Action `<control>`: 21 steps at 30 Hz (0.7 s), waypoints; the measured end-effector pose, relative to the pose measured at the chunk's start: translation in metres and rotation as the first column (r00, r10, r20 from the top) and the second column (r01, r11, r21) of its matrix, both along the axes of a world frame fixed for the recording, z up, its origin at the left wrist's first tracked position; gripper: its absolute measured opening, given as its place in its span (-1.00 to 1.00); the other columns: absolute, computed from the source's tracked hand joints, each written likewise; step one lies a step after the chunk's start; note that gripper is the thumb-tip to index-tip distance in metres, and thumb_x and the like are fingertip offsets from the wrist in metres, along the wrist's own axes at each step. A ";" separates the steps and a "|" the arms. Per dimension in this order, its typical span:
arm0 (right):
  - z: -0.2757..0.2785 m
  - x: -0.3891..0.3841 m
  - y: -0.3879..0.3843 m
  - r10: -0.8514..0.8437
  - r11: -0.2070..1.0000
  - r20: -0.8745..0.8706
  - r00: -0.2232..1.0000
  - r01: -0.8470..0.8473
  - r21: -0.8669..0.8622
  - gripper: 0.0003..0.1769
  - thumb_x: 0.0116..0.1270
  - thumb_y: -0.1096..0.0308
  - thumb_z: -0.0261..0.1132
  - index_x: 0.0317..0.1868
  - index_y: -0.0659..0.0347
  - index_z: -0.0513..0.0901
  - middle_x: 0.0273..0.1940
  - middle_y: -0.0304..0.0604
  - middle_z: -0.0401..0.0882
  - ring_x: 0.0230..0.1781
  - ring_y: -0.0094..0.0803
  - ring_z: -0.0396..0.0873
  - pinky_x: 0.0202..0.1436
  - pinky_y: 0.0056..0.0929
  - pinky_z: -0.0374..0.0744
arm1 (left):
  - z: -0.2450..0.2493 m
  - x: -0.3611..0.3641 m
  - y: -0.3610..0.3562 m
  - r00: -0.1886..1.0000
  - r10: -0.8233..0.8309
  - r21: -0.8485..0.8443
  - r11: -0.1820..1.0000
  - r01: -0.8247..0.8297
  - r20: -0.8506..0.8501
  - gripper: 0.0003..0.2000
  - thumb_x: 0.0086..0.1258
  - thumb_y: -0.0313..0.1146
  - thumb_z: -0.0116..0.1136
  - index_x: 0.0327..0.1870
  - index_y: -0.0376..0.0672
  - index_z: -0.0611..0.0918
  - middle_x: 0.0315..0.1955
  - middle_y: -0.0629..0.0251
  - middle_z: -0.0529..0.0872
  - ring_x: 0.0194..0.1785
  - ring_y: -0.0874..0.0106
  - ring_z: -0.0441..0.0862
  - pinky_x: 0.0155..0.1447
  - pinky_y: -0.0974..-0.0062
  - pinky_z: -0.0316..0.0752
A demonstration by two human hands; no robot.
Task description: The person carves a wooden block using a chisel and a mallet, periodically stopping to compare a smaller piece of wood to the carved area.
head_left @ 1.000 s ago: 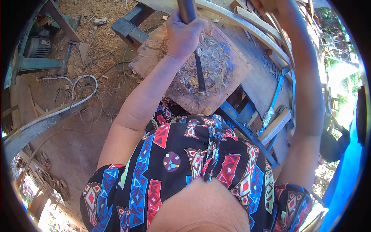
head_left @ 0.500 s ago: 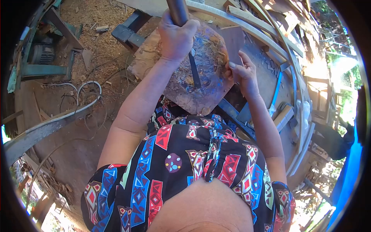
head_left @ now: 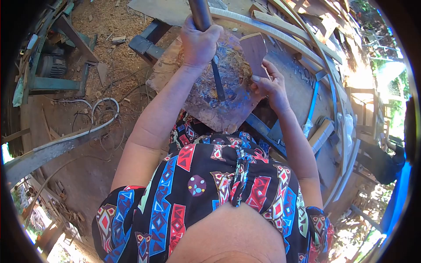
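We note the left hand (head_left: 200,47) closed in a fist around a dark, round, thick handle (head_left: 200,15); below the fist a narrow, flat, blackish blade (head_left: 218,81) slants down to the counter (head_left: 161,80), a worn, four-cornered brown wooden board with blue-violet stains. We cannot tell whether its tip bears on the wood or stops just above it.

The right hand (head_left: 272,87) pinches, between thumb and fingers, the lower end of a thin, dark brown wooden piece with one uneven edge (head_left: 254,52), held up over the counter's right side.

Hazards, in our judgement: the piece is held at one end only, so a knock could twist it loose; a slip of the left fist could send the blade across toward the right fingers; the crusted, uneven surface could let a piece set on it rock.

The counter's middle, below and between the hands, is rough with residue. Left of the left hand, sawdust and shavings (head_left: 127,24) cover the ground, and a looped white hose or cable (head_left: 117,108) could catch a foot. Beyond the right hand lie pale, curved wooden strips (head_left: 276,34).
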State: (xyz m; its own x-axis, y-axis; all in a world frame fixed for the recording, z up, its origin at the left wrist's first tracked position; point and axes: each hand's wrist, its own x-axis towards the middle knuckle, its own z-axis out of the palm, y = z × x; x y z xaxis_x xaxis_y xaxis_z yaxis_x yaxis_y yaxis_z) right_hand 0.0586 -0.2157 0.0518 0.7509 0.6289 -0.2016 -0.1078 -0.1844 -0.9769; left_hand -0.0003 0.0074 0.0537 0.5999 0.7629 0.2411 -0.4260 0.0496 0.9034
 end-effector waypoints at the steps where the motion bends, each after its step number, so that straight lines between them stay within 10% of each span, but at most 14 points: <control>1: 0.000 0.000 0.000 -0.001 1.000 0.001 1.000 0.001 0.001 -0.28 0.12 0.31 0.42 0.33 0.22 0.45 -0.20 -0.24 0.62 -0.42 -0.54 0.60 -0.34 -0.58 0.54 | -0.001 0.001 0.001 1.000 -0.002 -0.001 1.000 0.002 0.000 -0.80 0.17 -0.57 0.30 -0.27 -0.24 0.51 -0.56 0.36 0.59 -0.63 0.60 0.54 -0.57 0.61 0.49; 21: 0.002 -0.002 0.001 0.003 1.000 0.012 1.000 -0.003 0.003 -0.27 0.12 0.31 0.42 0.35 0.20 0.46 -0.22 -0.28 0.62 -0.39 -0.57 0.59 -0.31 -0.61 0.52 | -0.009 0.011 0.005 0.998 -0.048 0.003 0.999 0.048 -0.047 -0.81 0.18 -0.54 0.29 -0.23 -0.27 0.52 -0.53 0.34 0.60 -0.58 0.59 0.55 -0.54 0.59 0.53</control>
